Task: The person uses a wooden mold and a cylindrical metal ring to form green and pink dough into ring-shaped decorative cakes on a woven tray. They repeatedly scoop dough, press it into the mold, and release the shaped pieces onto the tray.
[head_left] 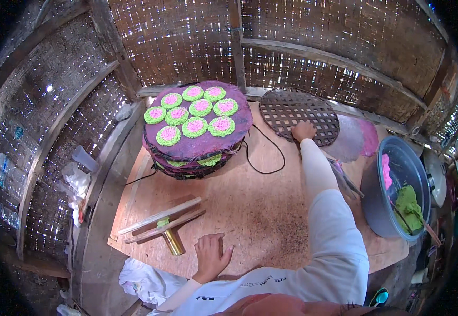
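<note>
Your right hand [304, 130] is stretched way out to the empty woven tray [299, 115], which lies flat at the back of the worktop [250, 210] against the bamboo wall. Its fingers curl over the tray's near rim, but I can't tell if they're actually pinching it. Your left hand [211, 255] is flat on the worktop's near edge, fingers loosely spread, holding nothing.

Stuff that could bite you: the stack of trays [197, 129] with 9 green-and-pink rounds on top is just left of the empty tray, so swinging it sideways could clip the stack. The black cord [265, 158] loops right beside your forearm and could snag. The grey basin [397, 184] of dough sits near your right elbow.
</note>
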Demonstrator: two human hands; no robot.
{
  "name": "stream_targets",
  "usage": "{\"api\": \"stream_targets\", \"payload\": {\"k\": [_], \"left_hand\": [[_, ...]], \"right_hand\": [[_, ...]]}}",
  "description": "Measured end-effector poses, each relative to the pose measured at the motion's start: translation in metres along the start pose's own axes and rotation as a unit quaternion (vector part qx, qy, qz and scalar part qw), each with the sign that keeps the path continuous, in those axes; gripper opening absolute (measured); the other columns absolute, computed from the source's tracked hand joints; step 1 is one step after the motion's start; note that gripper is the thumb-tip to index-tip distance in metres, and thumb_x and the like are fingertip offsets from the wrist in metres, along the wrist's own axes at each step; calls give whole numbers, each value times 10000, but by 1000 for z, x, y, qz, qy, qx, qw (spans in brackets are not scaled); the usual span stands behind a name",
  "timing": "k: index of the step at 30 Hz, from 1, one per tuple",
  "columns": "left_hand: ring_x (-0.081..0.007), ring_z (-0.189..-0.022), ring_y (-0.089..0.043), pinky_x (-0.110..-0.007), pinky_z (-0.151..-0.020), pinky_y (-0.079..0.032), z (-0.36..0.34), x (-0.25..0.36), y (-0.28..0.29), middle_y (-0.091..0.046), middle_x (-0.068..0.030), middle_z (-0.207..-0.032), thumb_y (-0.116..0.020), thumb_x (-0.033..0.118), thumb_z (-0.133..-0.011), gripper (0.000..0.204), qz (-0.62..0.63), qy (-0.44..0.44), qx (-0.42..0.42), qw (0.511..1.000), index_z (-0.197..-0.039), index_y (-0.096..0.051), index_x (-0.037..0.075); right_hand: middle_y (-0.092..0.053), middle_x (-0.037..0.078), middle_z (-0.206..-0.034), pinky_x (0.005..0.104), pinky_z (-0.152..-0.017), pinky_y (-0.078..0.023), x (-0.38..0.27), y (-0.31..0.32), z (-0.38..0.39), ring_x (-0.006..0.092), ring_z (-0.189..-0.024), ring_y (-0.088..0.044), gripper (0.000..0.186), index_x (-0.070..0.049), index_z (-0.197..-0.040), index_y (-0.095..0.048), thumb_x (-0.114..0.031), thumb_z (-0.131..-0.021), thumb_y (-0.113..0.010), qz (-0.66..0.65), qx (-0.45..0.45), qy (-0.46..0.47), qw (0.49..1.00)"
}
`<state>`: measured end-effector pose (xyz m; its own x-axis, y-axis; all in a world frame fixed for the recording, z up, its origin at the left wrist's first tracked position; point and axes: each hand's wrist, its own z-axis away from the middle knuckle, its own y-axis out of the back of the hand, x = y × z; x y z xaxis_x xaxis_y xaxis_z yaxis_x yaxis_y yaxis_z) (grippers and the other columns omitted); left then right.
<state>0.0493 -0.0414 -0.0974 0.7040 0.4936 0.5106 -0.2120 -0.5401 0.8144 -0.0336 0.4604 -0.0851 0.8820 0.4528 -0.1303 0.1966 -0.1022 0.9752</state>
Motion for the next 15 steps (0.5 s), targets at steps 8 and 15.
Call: {"api": "stream_targets", "payload": {"k": [8, 15], "left_hand": [[-278, -846, -465, -389, -709, -336, 2, 1, 4, -499, -119, -876, -628, 244, -717, 377, 18, -18, 53, 998, -1029, -506, 73], [-263, -624, -487, -356, -539, -385, 10, 1, -6, -468, -127, -762, -583, 85, -742, 308, 156, 35, 185, 970, -1026, -485, 16]], "right_hand": [[-384, 199, -1280, 463, -1001, -209, 2, 28, -20, 387, -1212, -292, 490, 14, -1083, -574, -314, -720, -543, -146, -56, -44, 987], [-590, 145, -926, 335, -698, -430, 52, 101, -4, 221, -879, -540, 336, -1, -888, -620, -298, -731, -613, -203, -63, 12, 977]]}}
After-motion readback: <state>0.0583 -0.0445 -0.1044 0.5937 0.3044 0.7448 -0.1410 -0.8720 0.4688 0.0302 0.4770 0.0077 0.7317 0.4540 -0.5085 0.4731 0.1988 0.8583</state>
